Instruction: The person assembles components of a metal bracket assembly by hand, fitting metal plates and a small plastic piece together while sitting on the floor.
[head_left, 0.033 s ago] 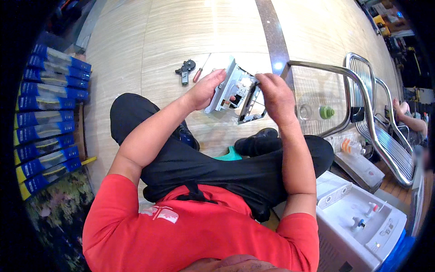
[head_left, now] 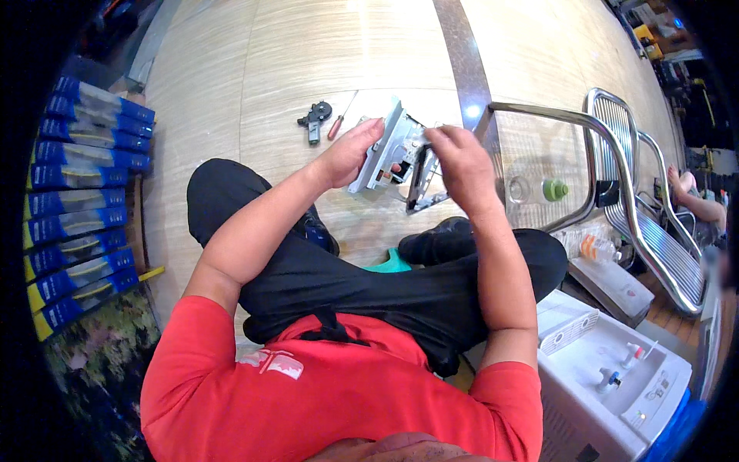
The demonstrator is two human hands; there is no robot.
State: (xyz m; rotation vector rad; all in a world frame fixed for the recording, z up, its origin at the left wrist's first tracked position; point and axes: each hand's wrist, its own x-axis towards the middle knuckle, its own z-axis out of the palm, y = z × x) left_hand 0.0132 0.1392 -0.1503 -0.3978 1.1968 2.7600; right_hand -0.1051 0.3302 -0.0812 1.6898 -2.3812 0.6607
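Note:
In my left hand (head_left: 350,156) is a pale grey device (head_left: 385,150) with a flat front panel and exposed metal and dark parts on its right side. The thumb lies along the panel's edge, and a fingertip shows through by the inner parts. My right hand (head_left: 464,165) pinches the top of a thin dark open frame (head_left: 419,189), which stands tilted against or just beside the device. Whether the two are still joined I cannot tell. On the floor beyond my left hand lie a black motor-like part (head_left: 315,119) and a screwdriver (head_left: 336,127) with a red handle.
A chrome-framed chair (head_left: 616,146) lies to the right, with a green-capped container (head_left: 554,190) near its frame. Close by my right side is a white water dispenser (head_left: 608,369). Blue boxes (head_left: 85,200) are stacked at the left. Another person's arm (head_left: 700,204) shows far right.
My right hand has shifted slightly left, and the dark frame has turned to a narrower angle beside the device. The left hand looks unmoved.

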